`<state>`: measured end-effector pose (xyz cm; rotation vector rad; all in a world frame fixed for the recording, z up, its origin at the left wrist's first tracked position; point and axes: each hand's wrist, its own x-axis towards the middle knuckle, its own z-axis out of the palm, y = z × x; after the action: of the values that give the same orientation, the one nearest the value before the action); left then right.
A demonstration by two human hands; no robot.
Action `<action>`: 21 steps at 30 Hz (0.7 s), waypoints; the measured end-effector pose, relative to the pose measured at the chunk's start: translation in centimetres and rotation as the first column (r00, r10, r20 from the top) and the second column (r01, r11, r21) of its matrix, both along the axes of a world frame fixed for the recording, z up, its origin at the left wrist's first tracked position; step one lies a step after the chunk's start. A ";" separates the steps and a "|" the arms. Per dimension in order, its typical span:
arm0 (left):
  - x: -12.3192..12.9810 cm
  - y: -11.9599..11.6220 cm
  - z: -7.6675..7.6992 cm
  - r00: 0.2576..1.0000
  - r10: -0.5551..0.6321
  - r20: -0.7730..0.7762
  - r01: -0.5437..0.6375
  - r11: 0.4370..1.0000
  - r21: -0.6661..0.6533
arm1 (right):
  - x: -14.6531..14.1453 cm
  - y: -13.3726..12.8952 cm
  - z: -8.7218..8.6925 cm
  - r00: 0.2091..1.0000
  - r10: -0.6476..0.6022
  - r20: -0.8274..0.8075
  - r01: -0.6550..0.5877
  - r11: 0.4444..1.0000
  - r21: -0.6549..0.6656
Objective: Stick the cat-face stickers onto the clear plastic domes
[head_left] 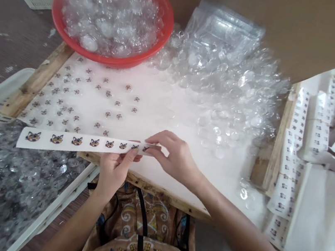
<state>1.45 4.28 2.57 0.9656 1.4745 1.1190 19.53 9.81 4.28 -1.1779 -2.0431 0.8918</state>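
A long white strip (84, 142) printed with a row of small animal-face stickers lies across my hands near the table's front edge. My left hand (117, 166) pinches it from below, thumb on top, close to its right end. My right hand (176, 154) has thumb and fingertips closed on the strip's right tip. Behind the strip, many small clear pieces with animal-face prints (108, 93) are spread over the left part of the white table surface (163, 108). A heap of clear round pieces (218, 82) without visible prints covers the back and right.
A red basin (164, 37) full of clear pieces stands at the back left. Beside it are clear plastic bags (222, 29). A white basket (65, 194) of pieces is at the lower left. Sticker strips (288, 173) lie at the right, beyond a wooden edge (280, 138).
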 end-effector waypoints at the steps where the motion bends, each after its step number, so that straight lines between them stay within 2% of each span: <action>1: 0.0 0.0 0.0 1.000 0.000 -0.006 0.000 1.000 -0.003 | -0.3 -0.3 -0.1 1.000 0.015 0.012 -0.015 0.998 0.057; 5: 0.0 -0.1 0.0 1.000 0.017 0.003 -0.017 1.000 0.007 | -1.1 -1.7 -0.9 0.995 -0.056 0.085 0.030 0.961 0.274; 7: -0.1 -0.2 0.0 1.000 0.006 0.007 -0.006 1.000 -0.005 | -1.0 -1.9 -0.9 0.998 -0.052 0.044 0.036 0.954 0.299; 9: -0.2 -0.2 0.0 1.000 -0.001 0.004 0.001 1.000 -0.024 | -0.4 -1.3 -0.6 0.997 -0.056 -0.061 0.069 0.972 0.225; 11: -0.2 -0.1 0.0 1.000 0.006 0.006 -0.006 1.000 -0.024 | 0.7 0.1 -0.1 0.978 -0.144 -0.153 0.155 0.986 0.059; 13: -0.2 -0.1 0.0 1.000 0.004 0.011 -0.004 1.000 -0.007 | 2.0 1.9 0.1 0.943 -0.297 -0.152 0.277 0.951 -0.140; 15: -0.2 0.0 0.0 1.000 -0.005 0.014 0.005 1.000 0.007 | 3.3 3.6 -0.3 0.910 -0.410 -0.063 0.376 0.880 -0.290; 17: -0.1 0.0 0.0 1.000 -0.012 0.015 0.012 1.000 0.005 | 4.2 4.9 -1.1 0.896 -0.443 0.034 0.425 0.831 -0.358; 21: 0.1 0.2 0.2 1.000 0.003 0.024 -0.002 1.000 -0.005 | 4.7 5.8 -2.6 0.892 -0.437 0.115 0.446 0.812 -0.377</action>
<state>1.52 4.47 2.76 0.9440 1.4592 1.1243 24.23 15.65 1.70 -1.7990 -1.5280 1.0775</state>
